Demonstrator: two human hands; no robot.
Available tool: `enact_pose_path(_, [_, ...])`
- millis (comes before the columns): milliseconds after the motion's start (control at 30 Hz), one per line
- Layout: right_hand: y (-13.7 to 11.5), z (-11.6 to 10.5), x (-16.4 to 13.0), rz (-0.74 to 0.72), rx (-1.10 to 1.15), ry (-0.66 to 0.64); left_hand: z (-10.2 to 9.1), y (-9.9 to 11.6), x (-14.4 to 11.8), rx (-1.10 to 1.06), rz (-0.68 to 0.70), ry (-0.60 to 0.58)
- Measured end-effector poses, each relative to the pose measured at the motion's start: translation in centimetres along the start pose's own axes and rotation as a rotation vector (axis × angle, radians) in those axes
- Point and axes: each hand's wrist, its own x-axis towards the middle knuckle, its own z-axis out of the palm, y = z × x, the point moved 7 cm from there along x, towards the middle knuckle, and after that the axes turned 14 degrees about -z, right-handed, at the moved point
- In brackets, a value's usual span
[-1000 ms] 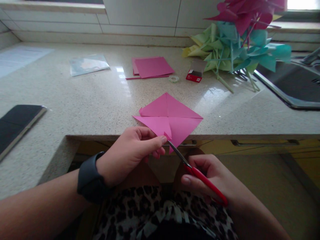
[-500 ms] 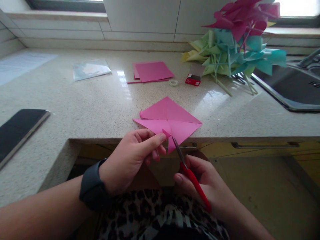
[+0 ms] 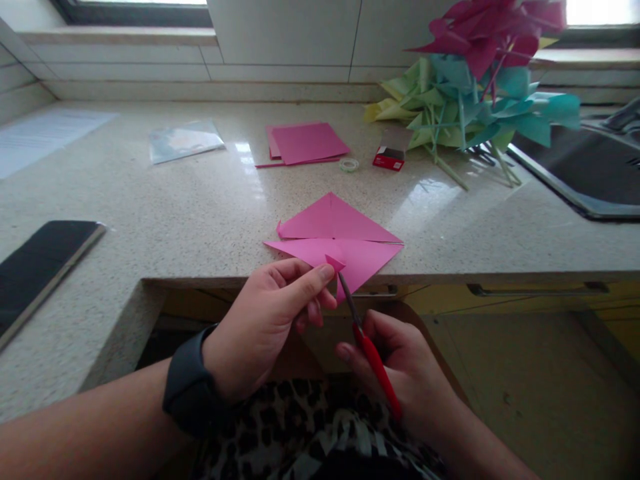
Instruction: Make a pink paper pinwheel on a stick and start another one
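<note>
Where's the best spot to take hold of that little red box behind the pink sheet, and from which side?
Take the small red box across its two short red side walls, coming down from above. It lies flat on the counter with an open flap at the back, so avoid that end. The tape ring sits apart on its left, the pinwheel sticks close on its right.

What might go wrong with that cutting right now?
The scissors in the right hand cut close to the left hand's fingertips, so a nick seems possible. The pink paper overhangs the counter edge, held at one corner only, so it may shift and the cut wander.
</note>
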Motion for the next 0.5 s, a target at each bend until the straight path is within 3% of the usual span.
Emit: enact_pose_path(500, [0.31,0.33,-0.05,-0.012,0.017,0.016,-0.01,-0.08,0.03,-0.022,-0.011,0.0])
